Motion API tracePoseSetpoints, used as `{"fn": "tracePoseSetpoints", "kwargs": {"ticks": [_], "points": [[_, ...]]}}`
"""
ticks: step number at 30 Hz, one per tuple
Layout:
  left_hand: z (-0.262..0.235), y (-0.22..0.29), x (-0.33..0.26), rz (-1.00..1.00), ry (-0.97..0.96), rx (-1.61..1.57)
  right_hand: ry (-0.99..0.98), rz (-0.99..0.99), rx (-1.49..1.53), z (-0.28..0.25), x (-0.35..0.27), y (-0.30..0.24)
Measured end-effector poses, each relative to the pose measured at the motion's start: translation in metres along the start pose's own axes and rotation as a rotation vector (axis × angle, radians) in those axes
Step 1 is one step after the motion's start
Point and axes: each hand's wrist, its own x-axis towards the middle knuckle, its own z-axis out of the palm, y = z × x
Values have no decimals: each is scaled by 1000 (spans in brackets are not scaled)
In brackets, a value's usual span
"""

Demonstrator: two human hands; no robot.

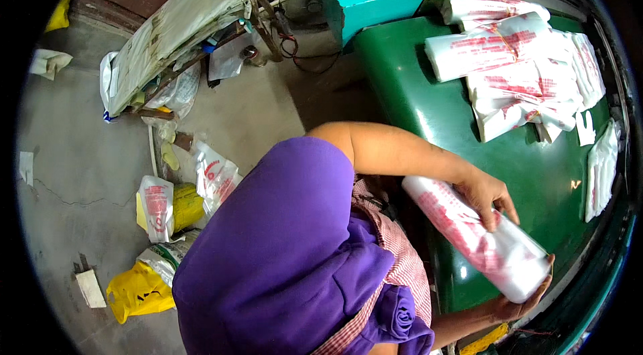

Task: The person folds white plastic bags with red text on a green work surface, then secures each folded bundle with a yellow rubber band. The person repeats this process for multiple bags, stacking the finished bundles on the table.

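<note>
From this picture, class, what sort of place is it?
Probably a small plastic-bag workshop: rolled bundles of printed bags piled on a green machine bed, both hands gripping another roll, and bags on the concrete floor.

The palm of the right hand [516,305] is hidden behind the end of the rolled bundle of white bags [479,234], so only the fingers [546,274] curled around its rim are seen. The right forearm is largely covered by the purple cloth [288,248] and the checked garment [402,268]. The left hand [485,197] is laid over the bundle, and the part of the bundle beneath it is concealed. The red printing on the stacked bags [516,67] is too blurred to be made out. The green tabletop [429,114] is cut off by the dark rim at the right, and the small items under the cluttered stand [187,27] cannot be told apart.
</note>
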Motion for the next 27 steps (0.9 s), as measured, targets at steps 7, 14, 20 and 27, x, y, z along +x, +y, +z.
{"fn": "tracePoseSetpoints", "kwargs": {"ticks": [7,14,20,27], "points": [[-36,13,1,-114,345,-223,-952,-142,-663,20,-26,-24],[-39,-11,62,105,709,451,2,40,-366,84,-1,83],[-53,4,44,357,763,1028,45,60,-428,53,126,155],[-111,-28,-46,228,551,1606,-343,-98,-616,132,150,170]]}}
